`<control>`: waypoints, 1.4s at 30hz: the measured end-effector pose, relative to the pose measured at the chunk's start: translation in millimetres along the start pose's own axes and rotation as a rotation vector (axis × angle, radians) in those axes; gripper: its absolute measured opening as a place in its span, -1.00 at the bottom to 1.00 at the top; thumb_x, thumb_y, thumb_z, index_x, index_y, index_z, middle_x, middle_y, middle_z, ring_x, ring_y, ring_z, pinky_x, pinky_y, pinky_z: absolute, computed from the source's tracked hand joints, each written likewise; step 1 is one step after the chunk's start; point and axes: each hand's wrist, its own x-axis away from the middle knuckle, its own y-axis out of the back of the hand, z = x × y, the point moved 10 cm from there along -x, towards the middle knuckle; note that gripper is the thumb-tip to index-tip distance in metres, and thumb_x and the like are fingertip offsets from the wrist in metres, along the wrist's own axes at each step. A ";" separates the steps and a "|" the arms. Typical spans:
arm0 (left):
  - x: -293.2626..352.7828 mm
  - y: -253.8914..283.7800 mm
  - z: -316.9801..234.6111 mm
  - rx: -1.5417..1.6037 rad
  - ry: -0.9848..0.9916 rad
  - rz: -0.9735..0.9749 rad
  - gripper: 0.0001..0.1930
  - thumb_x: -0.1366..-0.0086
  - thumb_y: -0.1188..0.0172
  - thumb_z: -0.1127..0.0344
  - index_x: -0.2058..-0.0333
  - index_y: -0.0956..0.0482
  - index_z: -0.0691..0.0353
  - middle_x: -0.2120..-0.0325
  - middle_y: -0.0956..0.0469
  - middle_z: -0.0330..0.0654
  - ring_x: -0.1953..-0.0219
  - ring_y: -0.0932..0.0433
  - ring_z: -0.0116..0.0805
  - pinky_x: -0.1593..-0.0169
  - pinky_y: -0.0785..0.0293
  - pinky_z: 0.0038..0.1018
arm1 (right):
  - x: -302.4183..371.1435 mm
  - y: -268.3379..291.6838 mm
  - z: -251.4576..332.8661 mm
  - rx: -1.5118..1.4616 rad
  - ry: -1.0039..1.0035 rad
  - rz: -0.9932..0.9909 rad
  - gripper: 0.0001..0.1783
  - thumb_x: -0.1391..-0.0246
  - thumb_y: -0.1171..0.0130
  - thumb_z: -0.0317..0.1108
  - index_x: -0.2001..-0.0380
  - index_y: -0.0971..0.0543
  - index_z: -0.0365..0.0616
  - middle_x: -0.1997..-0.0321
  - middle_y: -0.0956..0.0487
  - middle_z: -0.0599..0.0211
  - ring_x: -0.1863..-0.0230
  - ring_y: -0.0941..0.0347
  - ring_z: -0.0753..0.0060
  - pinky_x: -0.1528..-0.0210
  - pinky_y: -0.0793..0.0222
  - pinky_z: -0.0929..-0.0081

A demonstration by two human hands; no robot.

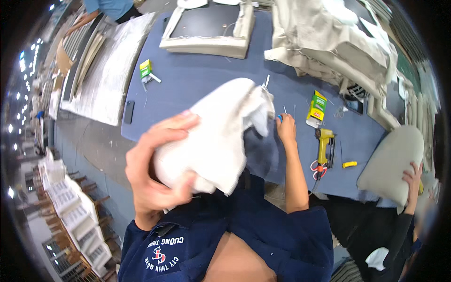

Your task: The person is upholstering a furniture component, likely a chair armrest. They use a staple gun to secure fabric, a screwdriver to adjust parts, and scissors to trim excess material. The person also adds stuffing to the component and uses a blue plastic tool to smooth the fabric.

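Observation:
My left hand (162, 164) grips a cream fabric-covered cushion (211, 127), raised close in front of my chest. Its thumb presses the near edge and the fingers wrap over the side. Loose cloth folds hang from the cushion's right end. My right hand (285, 129) rests low over the blue-grey table (206, 75), to the right of the cushion, closed around a small blue-handled tool (280, 117). A thin tip seems to stick out past the fingers; the tool's kind is unclear.
To the right lie a yellow staple gun (324, 148), red-handled scissors (318, 169), a yellow cutter (349, 164) and a green-yellow box (317, 108). Upholstered frames (206, 47) and draped fabric (324, 42) fill the far side. A co-worker's hand (412, 181) holds a grey cushion (394, 160).

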 end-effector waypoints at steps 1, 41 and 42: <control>5.0 -12.9 -11.2 0.045 -0.044 -0.003 -0.43 0.05 -0.44 0.32 0.04 -0.55 0.46 0.04 -0.59 0.23 -0.05 -0.64 0.06 -0.17 -0.50 -0.07 | -4.0 -12.8 -12.6 0.031 -0.010 0.000 -0.73 -0.19 -0.21 -0.36 0.10 -0.60 -0.30 -0.04 -0.56 -0.08 0.03 -0.53 -0.27 -0.01 -0.48 0.01; -8.4 -120.5 -51.8 -0.241 -0.372 0.362 -0.33 0.13 -0.53 0.10 0.02 -0.56 0.29 0.17 -0.67 -0.05 0.20 -0.65 -0.02 0.16 -0.53 -0.23 | 194.8 309.0 216.3 -0.646 0.505 -0.426 -0.70 0.13 -0.39 -0.74 0.24 -0.66 -0.43 0.45 -0.65 0.24 0.44 -0.57 0.55 0.34 -0.47 0.60; -8.6 -121.8 -51.4 -0.230 -0.367 0.370 -0.33 0.12 -0.53 0.10 0.03 -0.56 0.29 0.19 -0.67 -0.06 0.20 -0.65 -0.02 0.16 -0.53 -0.23 | 195.2 308.5 215.2 -0.654 0.486 -0.442 -0.71 0.13 -0.39 -0.74 0.24 -0.66 -0.43 0.45 -0.65 0.24 0.44 -0.57 0.55 0.34 -0.47 0.61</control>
